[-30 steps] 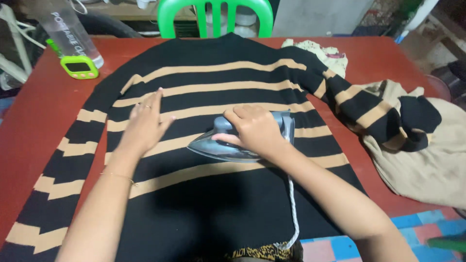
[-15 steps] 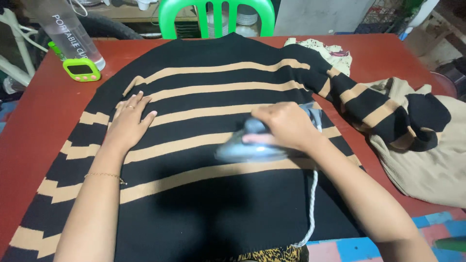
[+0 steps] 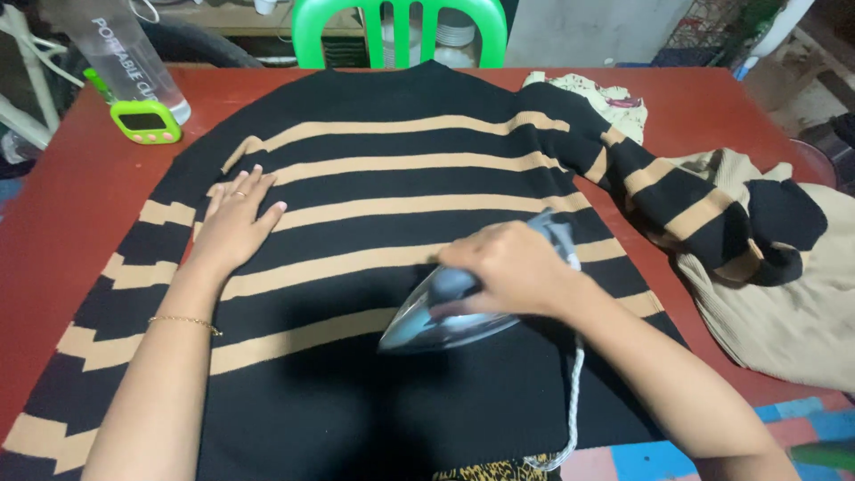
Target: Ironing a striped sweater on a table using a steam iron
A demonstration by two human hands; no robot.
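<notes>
A black sweater with tan stripes (image 3: 392,187) lies spread flat on a red table (image 3: 71,178). My right hand (image 3: 512,267) grips the handle of a grey clothes iron (image 3: 436,316), whose soleplate rests on the sweater's lower middle, tip pointing left and toward me. A white braided cord (image 3: 574,401) trails from the iron toward the near edge. My left hand (image 3: 236,223) lies flat, fingers together, on the sweater's left chest. A ring and a thin bracelet are on that hand and wrist.
A beige garment (image 3: 784,303) is heaped at the right, with the sweater's right sleeve draped over it. A clear bottle (image 3: 125,62) and a green timer (image 3: 145,122) stand at the back left. A green chair (image 3: 396,27) stands behind the table. A patterned cloth (image 3: 614,98) lies at the back right.
My right hand has slid the iron right, then down toward me across the sweater. My left hand shifted slightly left and now rests flat.
</notes>
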